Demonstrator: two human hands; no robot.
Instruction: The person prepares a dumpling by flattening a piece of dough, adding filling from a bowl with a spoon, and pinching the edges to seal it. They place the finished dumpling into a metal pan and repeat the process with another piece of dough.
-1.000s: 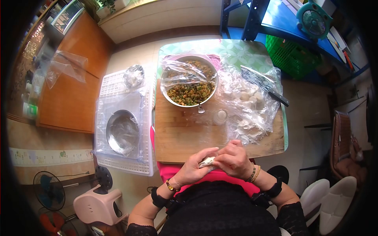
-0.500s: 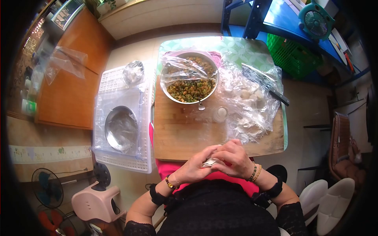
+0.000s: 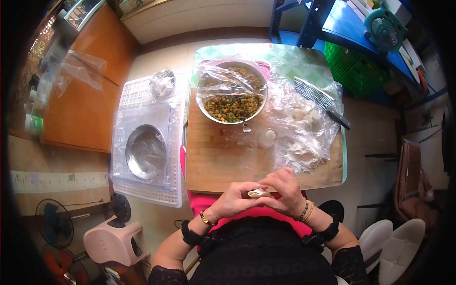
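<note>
Both hands meet around a small folded piece of white dough (image 3: 259, 193) at the board's near edge. My left hand (image 3: 233, 199) grips its left side, fingers curled round it. From the other side, my right hand (image 3: 283, 194) pinches it with thumb and fingers. Whether filling lies inside the dough is hidden. Beyond my hands is the wooden board (image 3: 218, 161). A metal bowl of chopped filling (image 3: 233, 108), partly covered by plastic film, sits on its far part. A small round glass-like item (image 3: 269, 137) lies between bowl and flour (image 3: 301, 156).
Dough balls (image 3: 304, 115) lie under plastic film on the right, beside a cleaver (image 3: 320, 102) with its black handle over the board's edge. A white rack (image 3: 178, 190) on the left bears a metal bowl (image 3: 146, 152) and a small plastic-wrapped bowl (image 3: 162, 84).
The fingers of my right hand have shifted slightly, and more of the dough's folded edge shows between the hands. The view has moved a little; the bowls and cleaver stay in place.
</note>
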